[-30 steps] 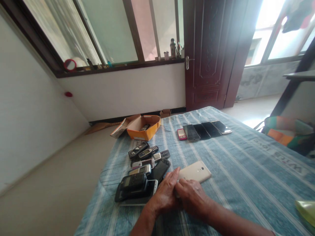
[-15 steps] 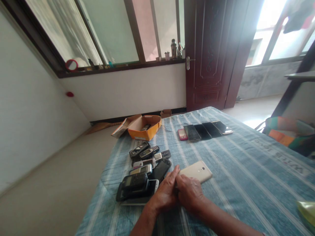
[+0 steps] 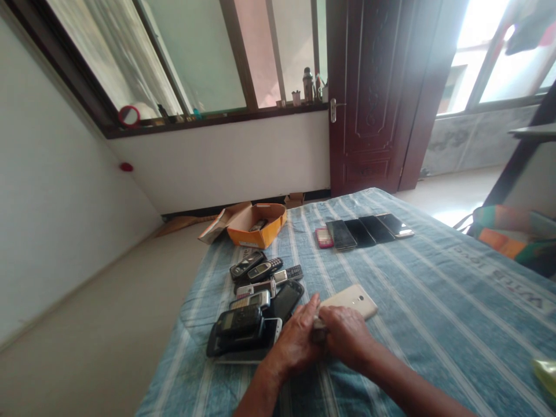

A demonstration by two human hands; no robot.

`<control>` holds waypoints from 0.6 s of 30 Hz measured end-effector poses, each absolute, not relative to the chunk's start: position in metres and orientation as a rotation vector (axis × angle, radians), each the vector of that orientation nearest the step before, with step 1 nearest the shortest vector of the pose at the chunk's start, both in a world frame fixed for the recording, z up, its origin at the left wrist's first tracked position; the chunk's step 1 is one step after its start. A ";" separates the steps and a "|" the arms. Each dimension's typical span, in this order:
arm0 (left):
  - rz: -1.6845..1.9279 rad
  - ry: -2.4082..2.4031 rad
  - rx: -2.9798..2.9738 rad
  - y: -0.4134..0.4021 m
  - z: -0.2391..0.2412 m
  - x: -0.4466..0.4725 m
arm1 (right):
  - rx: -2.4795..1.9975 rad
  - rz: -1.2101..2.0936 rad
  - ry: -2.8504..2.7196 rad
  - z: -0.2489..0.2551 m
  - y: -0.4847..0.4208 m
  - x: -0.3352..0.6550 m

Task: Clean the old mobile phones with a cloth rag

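A cream-coloured smartphone [image 3: 353,300] lies back up on the blue striped cloth [image 3: 434,301]. My left hand [image 3: 295,341] and my right hand [image 3: 347,336] meet at its near end, fingers closed on its edge. A heap of several old keypad phones [image 3: 254,307] lies just left of my left hand. Further off, a row of dark smartphones [image 3: 369,230] with a small pink phone [image 3: 324,237] sits across the cloth.
An orange cardboard box [image 3: 256,225] with an open lid stands at the cloth's far left corner. A dark wooden door [image 3: 373,92] and a window sill with bottles lie beyond. Bright bags [image 3: 512,234] rest at the right. A yellow-green object [image 3: 547,370] shows at the right edge.
Both hands have slid a little forward and closed tighter on the near end of the cream phone, which has lifted slightly at that end.
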State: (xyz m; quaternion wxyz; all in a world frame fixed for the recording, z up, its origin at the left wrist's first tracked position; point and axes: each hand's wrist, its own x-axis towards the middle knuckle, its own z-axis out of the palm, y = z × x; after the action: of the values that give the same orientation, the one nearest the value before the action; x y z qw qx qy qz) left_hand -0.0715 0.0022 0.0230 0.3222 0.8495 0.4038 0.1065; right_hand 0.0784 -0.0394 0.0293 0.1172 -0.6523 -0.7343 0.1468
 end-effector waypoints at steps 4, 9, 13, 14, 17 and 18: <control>0.199 1.116 2.223 -0.001 0.033 -0.067 | -2.021 0.413 -2.092 0.029 -0.042 0.102; 0.175 1.162 2.219 -0.005 0.039 -0.063 | -2.121 0.325 -1.973 0.028 -0.043 0.143; 0.231 1.175 2.254 -0.006 0.036 -0.062 | -2.226 0.274 -1.859 0.027 -0.038 0.172; 0.235 1.177 2.259 -0.006 0.035 -0.062 | -2.253 0.263 -1.832 0.027 -0.036 0.177; 0.233 1.181 2.271 -0.006 0.034 -0.062 | -2.294 0.219 -1.787 0.023 -0.035 0.184; 0.230 1.181 2.272 -0.006 0.034 -0.061 | -2.293 0.199 -1.787 0.022 -0.036 0.184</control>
State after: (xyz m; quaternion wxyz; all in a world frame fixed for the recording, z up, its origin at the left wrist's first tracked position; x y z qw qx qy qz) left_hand -0.0613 -0.0060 0.0345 0.2815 0.8479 0.4409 0.0859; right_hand 0.1835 -0.0358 0.0222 0.1136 -0.7818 -0.6093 0.0677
